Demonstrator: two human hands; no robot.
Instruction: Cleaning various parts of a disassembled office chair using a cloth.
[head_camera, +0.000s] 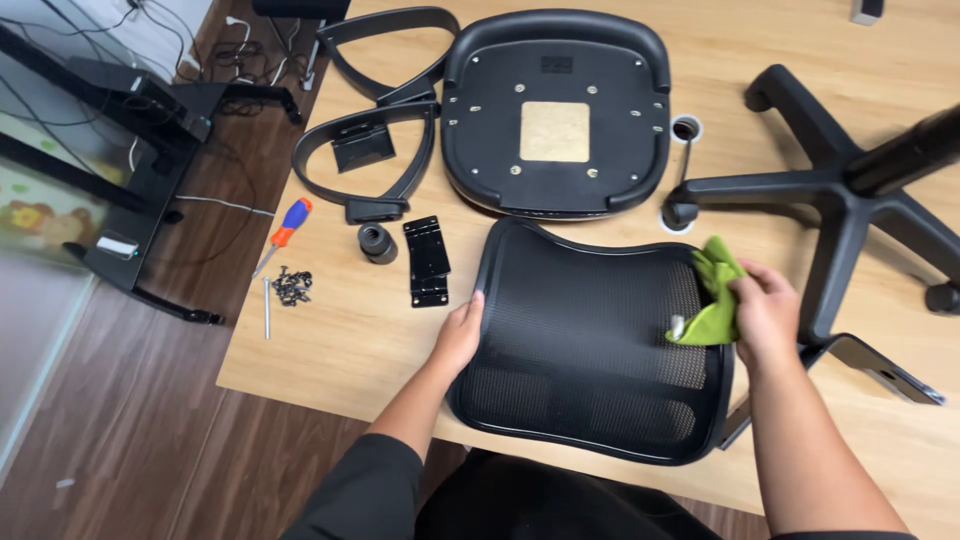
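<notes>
**Green cloth on a mesh chair back, parts spread over the table**

The mesh chair back (585, 345) lay flat on the wooden table (330, 350), its near edge reaching over the table's front toward the person. The left hand (460, 335) rested on the back's left rim, fingers curled over the frame and gripping it. The right hand (765, 315) was closed around a bunched green cloth (715, 295), which it pressed against the mesh near the back's right edge.

Just beyond the back lay the black seat pan (555, 110), turned underside up, with a square tan patch in its middle. To the seat's left were two looped black armrests (365, 155), one behind the other. Between the armrests and the chair back sat a black metal bracket plate (427, 262) and a small black cylindrical cap (377, 243). Further left lay a screwdriver (283, 235) with an orange and blue handle, and near it a small heap of dark screws (292, 287). The five-star chair base (840, 195) lay on the table's right side, well apart from the left hand.
</notes>
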